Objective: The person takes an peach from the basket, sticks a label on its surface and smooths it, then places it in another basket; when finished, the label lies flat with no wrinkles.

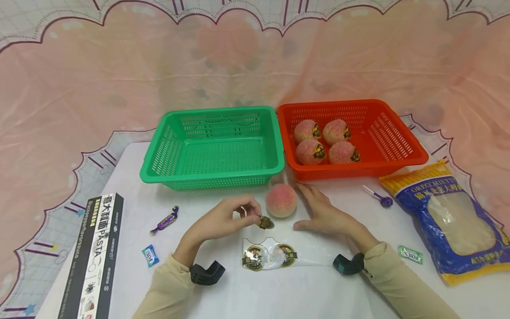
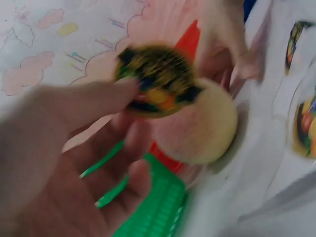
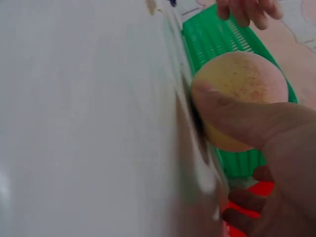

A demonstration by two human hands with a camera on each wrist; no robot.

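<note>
My left hand [image 1: 225, 217] pinches a black-and-gold oval sticker [image 1: 265, 223] between thumb and finger. In the left wrist view that sticker [image 2: 158, 81] shows a picture of fruit, slightly blurred. A pink-yellow peach [image 1: 281, 200] without any sticker on its visible side rests on the table just beyond it. My right hand [image 1: 324, 215] lies at the peach's right, thumb and fingers spread apart. In the right wrist view its thumb overlaps the peach [image 3: 242, 84]; whether it touches cannot be told. Nearer me lies a clear backing sheet [image 1: 314, 256] bearing two similar stickers.
Behind the peach stand a green basket [image 1: 215, 180] and a red basket [image 1: 392, 166] holding several stickered peaches [image 1: 308, 152]. A pasta box [image 1: 91, 257] and wrapped candies [image 1: 165, 220] lie left. Right are a lollipop [image 1: 385, 201], a green candy [image 1: 410, 254] and a pasta bag [image 1: 458, 221].
</note>
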